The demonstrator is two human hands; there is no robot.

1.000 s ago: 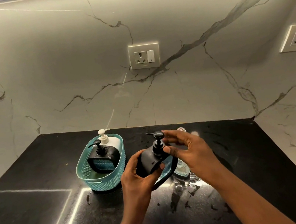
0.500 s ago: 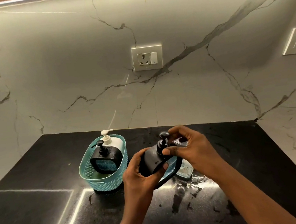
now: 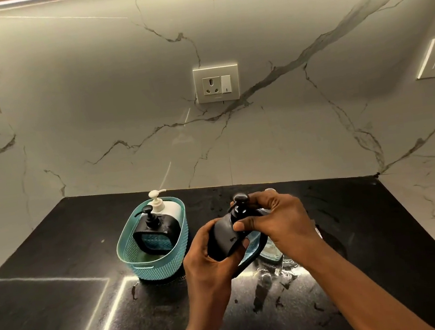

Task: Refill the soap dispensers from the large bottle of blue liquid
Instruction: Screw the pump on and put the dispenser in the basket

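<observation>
Two hands are busy with one black soap dispenser, held tilted above the black countertop just right of a teal basket. The left hand wraps the dispenser's body from below and behind, fingers curled round its dark shell. The right hand comes over the top, thumb and fingertips pinching round the neck beneath the black pump head.

By that grip, the step in hand looks like unscrewing the pump so the dispenser can be opened for filling (whether the thread has begun to loosen cannot be told). A pale bluish window shows on the dispenser's lower face, partly hidden by the fingers.

Behind the right hand, standing on the counter, a clear container with a bluish tint peeks out; it may be the large bottle of blue liquid, though too little of it shows to be sure. In the basket stand two more dispensers: a second black one in front and a white one behind it, both with pumps on.

The next move calls for a steady body and a turning wrist: the left hand must keep the dispenser from spinning while the right twists the collar free and lifts the pump and its tube straight out. The counter below looks wet, so slick fingers could slip.
</observation>
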